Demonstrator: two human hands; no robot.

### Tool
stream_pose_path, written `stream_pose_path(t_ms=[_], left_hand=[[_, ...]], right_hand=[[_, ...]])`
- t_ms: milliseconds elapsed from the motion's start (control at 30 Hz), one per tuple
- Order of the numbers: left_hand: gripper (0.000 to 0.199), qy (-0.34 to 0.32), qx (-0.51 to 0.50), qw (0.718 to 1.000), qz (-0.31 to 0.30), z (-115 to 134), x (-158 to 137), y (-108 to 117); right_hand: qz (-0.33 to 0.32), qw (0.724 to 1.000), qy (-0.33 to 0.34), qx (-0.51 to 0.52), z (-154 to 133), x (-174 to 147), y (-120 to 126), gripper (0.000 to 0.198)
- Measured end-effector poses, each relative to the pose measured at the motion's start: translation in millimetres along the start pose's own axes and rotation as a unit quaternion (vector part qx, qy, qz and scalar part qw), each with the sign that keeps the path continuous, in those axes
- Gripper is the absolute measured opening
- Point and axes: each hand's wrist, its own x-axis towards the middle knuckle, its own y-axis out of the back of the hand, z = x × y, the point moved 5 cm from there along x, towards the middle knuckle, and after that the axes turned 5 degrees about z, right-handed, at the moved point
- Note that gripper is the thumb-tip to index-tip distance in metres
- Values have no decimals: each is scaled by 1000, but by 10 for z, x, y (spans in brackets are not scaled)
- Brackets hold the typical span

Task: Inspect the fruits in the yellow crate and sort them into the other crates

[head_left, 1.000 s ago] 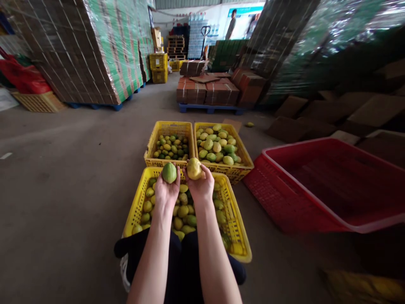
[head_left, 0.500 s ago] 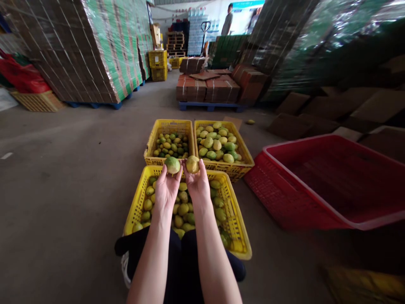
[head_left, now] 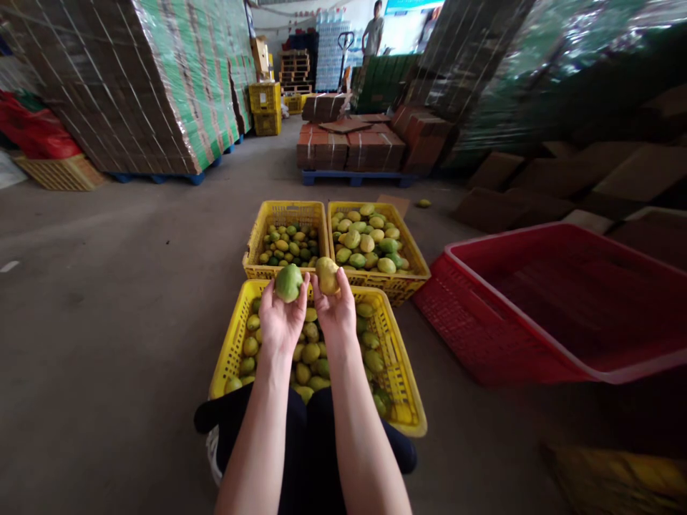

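Here, two cupped hands, one green fruit, one yellow

The left hand (head_left: 281,325) is turned palm up, thumb and fingers spread only as wide as the green fruit (head_left: 288,283) that they grip from either side. The right hand (head_left: 336,315) mirrors it, its thumb on the outer side, closed about the yellow fruit (head_left: 327,276). Both fruits sit at the fingertips, close together but apart, over the far side of the near crate (head_left: 400,365).

The green fruit is plump and roundish, its long axis nearly upright and leaning a little to the right at the top. The yellow fruit is more oval; its long axis also runs close to vertical, the top tipped slightly left. Which end of either bore the stem is too small to tell. The green skin looks smooth with a soft sheen, the yellow duller and faintly mottled.

The near crate is yellow plastic with slotted walls, holding more green and yellow fruit. Beyond it stand a rear left crate (head_left: 293,210) of smaller fruit and a rear right crate (head_left: 391,287) heaped with larger, oval ones. A red crate (head_left: 461,332) of smooth-rimmed plastic stands tilted on the right.
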Motion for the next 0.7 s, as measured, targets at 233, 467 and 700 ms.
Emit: stream_pose_path(t_ms=[233,467,700], left_hand=[[43,57,25,998,9,-46,11,8],[41,67,14,995,78,-85,-14,70],[37,43,21,996,70,42,-215,69]], right_hand=[[-47,996,-54,-56,36,-118,-88,23],[-10,999,-31,-30,64,-133,-73,24],[-52,996,-26,-63,66,-278,-118,14]])
